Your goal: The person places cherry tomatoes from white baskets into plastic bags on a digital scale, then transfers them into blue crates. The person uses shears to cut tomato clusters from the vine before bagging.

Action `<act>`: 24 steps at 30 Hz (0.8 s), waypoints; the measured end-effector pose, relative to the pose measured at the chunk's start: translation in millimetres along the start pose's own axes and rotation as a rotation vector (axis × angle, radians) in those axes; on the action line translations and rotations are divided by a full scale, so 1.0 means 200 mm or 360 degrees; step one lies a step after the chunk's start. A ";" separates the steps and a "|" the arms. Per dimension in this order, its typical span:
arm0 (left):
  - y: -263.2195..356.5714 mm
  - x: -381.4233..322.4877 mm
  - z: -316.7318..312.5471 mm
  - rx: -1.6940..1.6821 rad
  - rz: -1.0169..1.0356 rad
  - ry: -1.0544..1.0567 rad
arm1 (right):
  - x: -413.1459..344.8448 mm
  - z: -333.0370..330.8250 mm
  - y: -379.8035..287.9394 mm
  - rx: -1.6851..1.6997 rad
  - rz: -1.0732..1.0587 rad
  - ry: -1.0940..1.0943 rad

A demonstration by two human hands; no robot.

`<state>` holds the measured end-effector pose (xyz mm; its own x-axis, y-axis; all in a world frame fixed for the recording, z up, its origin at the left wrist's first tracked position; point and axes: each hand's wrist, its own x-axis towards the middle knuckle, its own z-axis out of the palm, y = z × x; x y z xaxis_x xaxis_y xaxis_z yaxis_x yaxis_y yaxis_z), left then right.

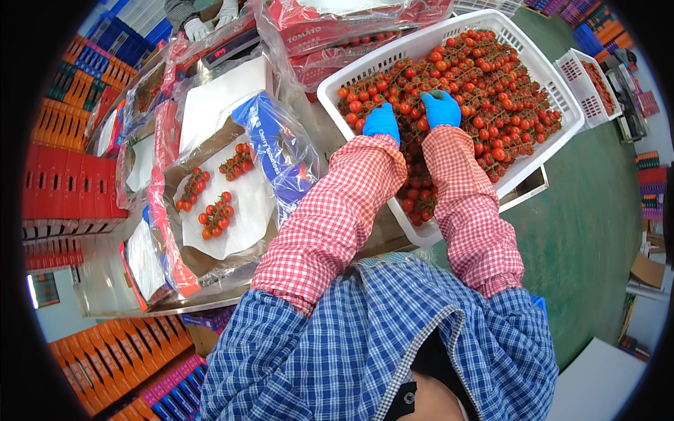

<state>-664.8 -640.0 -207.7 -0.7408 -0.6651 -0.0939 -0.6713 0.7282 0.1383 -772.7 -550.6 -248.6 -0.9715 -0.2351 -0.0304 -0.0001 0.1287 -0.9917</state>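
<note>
A white plastic crate [547, 152] is heaped with red cherry tomatoes on the vine [489, 100]. My left hand [383, 125], in a blue glove, reaches over the near left part of the heap, its fingertips among the fruit. Just to its right, my right hand [442, 109], also blue-gloved, has its fingers bent down against the green stems. Whether either hand grips a vine is hidden by the gloves and the fruit. Left of the crate, an open cardboard box [197, 258] lined with white paper [247, 226] holds three tomato trusses [216, 214].
Clear plastic film wraps the box's blue flap [268, 142]. Red tomato cartons [316, 31] are stacked behind it, beside a scale with a lit display [226, 50]. Another person's white-gloved hand [196, 30] is at the far left. A second crate [579, 87] stands at right.
</note>
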 end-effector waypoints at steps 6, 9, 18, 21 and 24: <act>-0.05 0.03 -0.03 -0.0712 -0.0209 -0.0114 | -0.05 -0.26 0.10 0.2099 0.0370 -0.0230; -0.09 -0.01 -0.10 -0.1952 -0.0186 -0.0611 | -0.10 -0.37 0.17 0.2494 0.0062 -0.0758; -0.29 -0.44 -0.48 -0.3286 0.0284 -0.1251 | -0.24 -0.27 0.04 0.2377 -0.0106 -0.1422; -0.47 -0.59 -0.59 -0.3422 0.0366 -0.1258 | -0.35 -0.22 -0.11 0.2253 -0.0090 -0.1471; -0.72 -0.68 -0.68 -0.3365 0.0318 -0.1194 | -0.47 -0.13 -0.29 0.2082 -0.0188 -0.1589</act>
<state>-464.4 -676.5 -79.8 -0.9886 -0.0948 -0.1166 -0.0064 -0.7489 0.6627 -688.0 -510.4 -185.1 -0.4539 -0.7389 0.4980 0.6321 -0.6609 -0.4045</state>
